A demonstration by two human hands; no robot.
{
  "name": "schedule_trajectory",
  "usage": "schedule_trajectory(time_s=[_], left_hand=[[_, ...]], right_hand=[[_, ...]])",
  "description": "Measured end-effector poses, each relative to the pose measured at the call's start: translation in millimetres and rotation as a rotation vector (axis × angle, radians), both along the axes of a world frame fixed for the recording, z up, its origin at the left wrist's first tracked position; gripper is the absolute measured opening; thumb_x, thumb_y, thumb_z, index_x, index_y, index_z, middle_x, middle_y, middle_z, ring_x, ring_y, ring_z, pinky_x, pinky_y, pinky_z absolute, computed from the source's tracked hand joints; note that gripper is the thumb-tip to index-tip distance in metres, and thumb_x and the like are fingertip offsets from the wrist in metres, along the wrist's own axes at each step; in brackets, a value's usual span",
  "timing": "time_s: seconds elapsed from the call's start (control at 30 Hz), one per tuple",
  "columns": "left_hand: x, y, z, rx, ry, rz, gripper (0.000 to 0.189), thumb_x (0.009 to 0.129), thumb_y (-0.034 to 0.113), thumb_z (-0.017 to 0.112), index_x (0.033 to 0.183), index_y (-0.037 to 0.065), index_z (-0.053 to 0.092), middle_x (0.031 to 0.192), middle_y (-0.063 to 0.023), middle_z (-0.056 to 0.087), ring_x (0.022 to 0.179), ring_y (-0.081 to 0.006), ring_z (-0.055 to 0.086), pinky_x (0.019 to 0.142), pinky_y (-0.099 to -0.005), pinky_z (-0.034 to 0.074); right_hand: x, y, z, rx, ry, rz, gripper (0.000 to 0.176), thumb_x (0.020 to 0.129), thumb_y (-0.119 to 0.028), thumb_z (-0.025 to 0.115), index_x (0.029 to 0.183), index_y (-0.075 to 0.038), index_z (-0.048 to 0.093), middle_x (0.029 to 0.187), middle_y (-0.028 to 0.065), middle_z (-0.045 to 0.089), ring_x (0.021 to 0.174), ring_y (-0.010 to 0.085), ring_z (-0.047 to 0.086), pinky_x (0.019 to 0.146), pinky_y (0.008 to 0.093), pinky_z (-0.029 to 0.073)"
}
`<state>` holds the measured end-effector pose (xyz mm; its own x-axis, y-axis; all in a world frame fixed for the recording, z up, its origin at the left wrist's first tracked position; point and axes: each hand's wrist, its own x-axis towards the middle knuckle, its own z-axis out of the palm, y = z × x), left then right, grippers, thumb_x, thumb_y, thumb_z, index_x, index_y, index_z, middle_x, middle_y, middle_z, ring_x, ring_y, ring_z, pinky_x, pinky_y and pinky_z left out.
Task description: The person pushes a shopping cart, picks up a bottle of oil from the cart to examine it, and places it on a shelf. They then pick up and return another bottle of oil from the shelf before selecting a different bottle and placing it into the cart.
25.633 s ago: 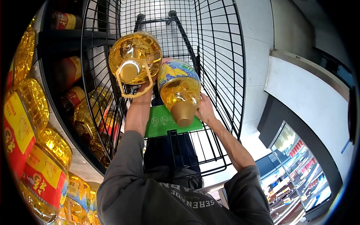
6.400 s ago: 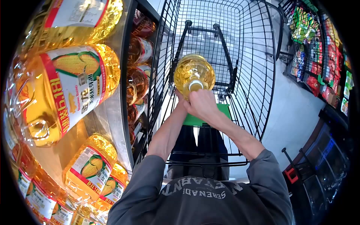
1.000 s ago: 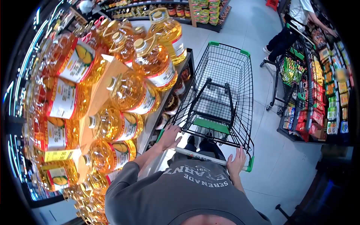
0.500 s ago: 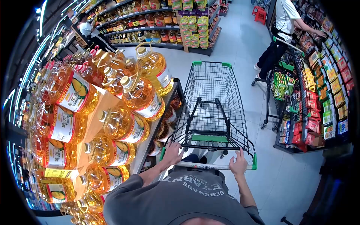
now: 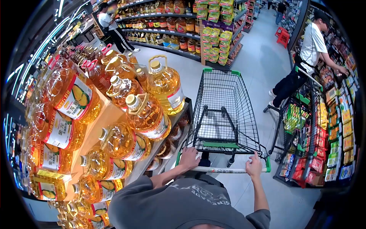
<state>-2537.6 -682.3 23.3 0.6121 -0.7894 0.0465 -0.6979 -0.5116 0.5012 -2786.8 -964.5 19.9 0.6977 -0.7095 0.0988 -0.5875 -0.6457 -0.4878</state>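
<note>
A black wire shopping cart (image 5: pixel 249 103) with green corner pieces stands in front of me, and no goods show in its basket. My left hand (image 5: pixel 189 158) is curled over the left part of the cart handle (image 5: pixel 221 170), its fingertips toward the basket. Near the right end, my right hand (image 5: pixel 254 165) is closed at the handle, with one finger pointing forward. Each palm side is hidden. Close on the left, large bottles of golden cooking oil (image 5: pixel 149 116) stand on a stepped display, the nearest ones beside the cart's left side.
To the right, a person in a white shirt (image 5: pixel 312 45) reaches toward packets on a shelf (image 5: pixel 333 126), beside another cart (image 5: pixel 291 118) holding green packets. Another person (image 5: pixel 110 26) stands at the far left. Red stools (image 5: pixel 282 37) are farther up the pale-floored aisle (image 5: pixel 259 57).
My view has shifted, and the cart and both hands now appear slightly farther right and lower. The person at the far left has turned more upright. Both hands remain at the handle.
</note>
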Motion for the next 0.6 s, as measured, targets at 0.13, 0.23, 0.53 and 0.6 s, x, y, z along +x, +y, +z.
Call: schedule_trajectory(time_s=[0.13, 0.23, 0.53, 0.6], left_hand=[[22, -36, -2, -0.032, -0.005, 0.004, 0.031, 0.079, 0.025, 0.068, 0.098, 0.001, 0.061, 0.104, -0.014, 0.059, 0.106, -0.0311, 0.054, 0.105, -0.0504, 0.031], [41, -62, -4, -0.021, 0.015, 0.021, 0.035, 0.079, 0.026, 0.069, 0.102, 0.0, 0.062, 0.106, -0.0155, 0.059, 0.109, -0.0317, 0.054, 0.106, -0.0519, 0.03], [104, -127, -21, -0.043, 0.026, 0.088, 0.035, 0.081, 0.026, 0.065, 0.103, -0.001, 0.06, 0.112, -0.0158, 0.055, 0.117, -0.0321, 0.048, 0.111, -0.052, 0.026], [116, -137, -18, -0.075, 0.021, 0.114, 0.031, 0.081, 0.023, 0.064, 0.1, -0.002, 0.06, 0.109, -0.0159, 0.055, 0.115, -0.0326, 0.049, 0.111, -0.0507, 0.028]], right_hand=[[34, -52, -1, -0.006, -0.002, 0.032, 0.016, 0.072, -0.013, 0.062, 0.084, -0.002, 0.066, 0.137, 0.0148, 0.055, 0.059, 0.0251, 0.066, 0.065, 0.0397, 0.054], [60, -87, -3, 0.001, 0.012, 0.065, 0.016, 0.072, -0.012, 0.062, 0.083, -0.001, 0.067, 0.137, 0.0141, 0.056, 0.059, 0.0252, 0.066, 0.065, 0.0397, 0.054], [148, -164, 3, 0.042, 0.007, 0.111, 0.016, 0.073, -0.009, 0.059, 0.082, 0.001, 0.067, 0.137, 0.0184, 0.054, 0.06, 0.0255, 0.066, 0.064, 0.0374, 0.053], [166, -178, 4, 0.049, 0.007, 0.125, 0.016, 0.072, -0.009, 0.059, 0.082, 0.001, 0.067, 0.138, 0.0192, 0.054, 0.06, 0.0254, 0.066, 0.064, 0.0374, 0.053]])
